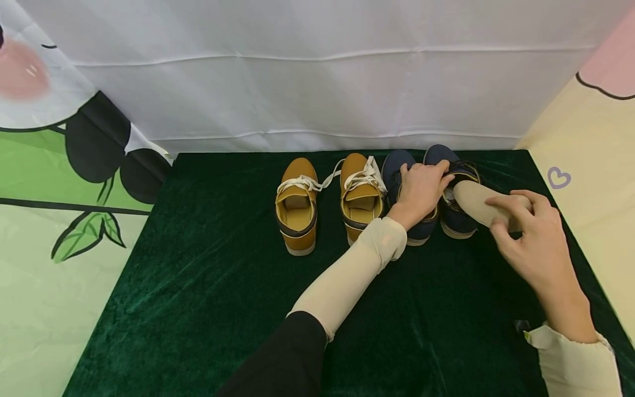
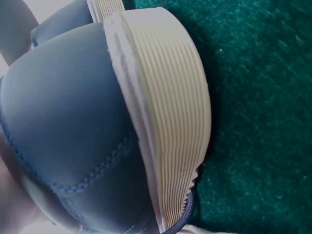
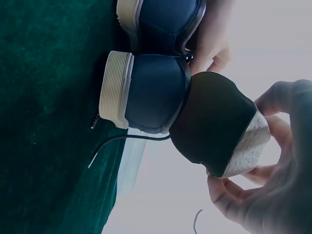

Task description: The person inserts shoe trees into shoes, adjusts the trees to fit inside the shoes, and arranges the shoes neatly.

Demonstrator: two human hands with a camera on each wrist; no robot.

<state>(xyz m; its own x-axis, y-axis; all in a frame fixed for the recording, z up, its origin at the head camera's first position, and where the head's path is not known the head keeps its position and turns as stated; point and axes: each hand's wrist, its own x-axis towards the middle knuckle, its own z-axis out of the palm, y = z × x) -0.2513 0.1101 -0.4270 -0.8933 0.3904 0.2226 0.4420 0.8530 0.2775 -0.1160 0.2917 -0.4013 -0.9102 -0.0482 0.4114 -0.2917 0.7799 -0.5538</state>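
My right hand (image 1: pixel 541 237) pinches a pale insole (image 1: pixel 478 201) between thumb and fingers. The insole's far end is at the opening of the right-hand navy shoe (image 1: pixel 458 223). In the right wrist view, the insole (image 3: pixel 214 122) shows a dark underside and a light heel end, tilted up behind the shoe's heel (image 3: pixel 156 92). My left hand (image 1: pixel 419 190) reaches over the other navy shoe (image 1: pixel 394 161) and grips the right-hand navy shoe near its tongue and laces; its exact fingertip contact is partly hidden. A navy shoe's ribbed cream sole (image 2: pixel 170 92) fills the left wrist view.
Two tan shoes (image 1: pixel 297 220) with white laces stand left of the navy pair, toes toward the white backdrop (image 1: pixel 317 99). All the shoes rest on a dark green velvet cloth (image 1: pixel 208 309). A small dark object (image 1: pixel 522 326) lies by my right sleeve.
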